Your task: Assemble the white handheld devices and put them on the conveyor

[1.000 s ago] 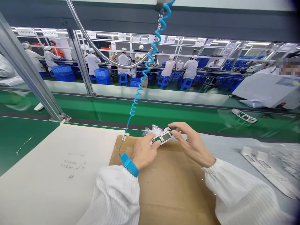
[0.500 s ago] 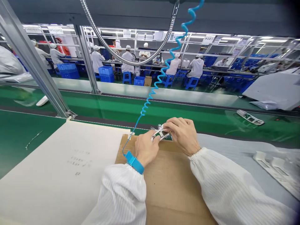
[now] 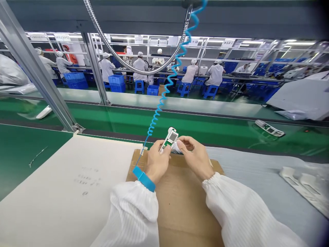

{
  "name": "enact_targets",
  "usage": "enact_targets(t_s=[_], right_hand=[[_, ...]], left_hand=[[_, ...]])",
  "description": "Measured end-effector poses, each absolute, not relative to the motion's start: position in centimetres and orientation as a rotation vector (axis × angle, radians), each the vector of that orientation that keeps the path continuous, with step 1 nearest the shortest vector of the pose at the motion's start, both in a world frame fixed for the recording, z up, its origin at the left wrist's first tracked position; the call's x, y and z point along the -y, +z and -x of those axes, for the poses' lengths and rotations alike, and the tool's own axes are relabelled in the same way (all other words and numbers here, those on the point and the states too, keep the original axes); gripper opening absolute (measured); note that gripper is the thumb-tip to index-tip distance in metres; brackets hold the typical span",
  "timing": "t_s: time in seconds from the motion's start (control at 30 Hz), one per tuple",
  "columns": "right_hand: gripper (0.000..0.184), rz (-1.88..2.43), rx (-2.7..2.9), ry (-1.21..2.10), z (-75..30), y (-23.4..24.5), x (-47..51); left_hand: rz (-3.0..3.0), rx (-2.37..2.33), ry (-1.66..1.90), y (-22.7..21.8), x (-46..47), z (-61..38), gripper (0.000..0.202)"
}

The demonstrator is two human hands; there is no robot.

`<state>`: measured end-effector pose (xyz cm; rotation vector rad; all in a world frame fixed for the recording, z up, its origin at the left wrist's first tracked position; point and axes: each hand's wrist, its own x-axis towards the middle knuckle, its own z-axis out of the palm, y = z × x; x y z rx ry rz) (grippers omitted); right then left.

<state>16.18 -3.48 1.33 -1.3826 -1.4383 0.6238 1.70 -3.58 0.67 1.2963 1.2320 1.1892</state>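
My left hand (image 3: 157,162) is shut on a white and green circuit board module (image 3: 169,140) with a small grey rectangular window, which stands tilted with its far end up. My right hand (image 3: 194,157) sits just to its right, fingers closed on a bunch of clear plastic film (image 3: 177,148) at the module's lower end. Both hands are over a brown cardboard sheet (image 3: 177,202). A blue wrist strap (image 3: 144,179) circles my left wrist, with a blue coiled cord (image 3: 160,106) rising from it. White striped sleeves cover both forearms.
A white paper sheet (image 3: 64,178) with faint marks lies left of the cardboard. Beyond runs a green conveyor belt (image 3: 180,125) carrying a similar module (image 3: 269,128). White moulded trays (image 3: 300,187) lie at right. An aluminium post (image 3: 51,75) and steel hose (image 3: 133,65) stand ahead; co-workers sit beyond.
The module has turned from lying across my hands to pointing up and away. My hands have drawn slightly apart, with the film now between them. The view has shifted little.
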Motion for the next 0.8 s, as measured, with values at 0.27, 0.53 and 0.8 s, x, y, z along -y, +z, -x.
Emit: enact_targets(t_s=[0.27,0.53,0.8], right_hand=[[0.062,1.247,0.76,0.969,-13.9,1.5,3.1],[0.056,1.268,0.937,1.151,-14.1,2.8,4.2],[0.063,1.28,0.879,1.026,-14.5,0.8,1.6]], left_hand=[[-1.658,-1.361,1.203,1.5,5.2,-2.4,0.015],[-1.636,-1.692,1.067,1.0,4.4,-2.0,0.016],[-1.453,-1.484,1.168,0.7,3.8,-1.7,0.015]])
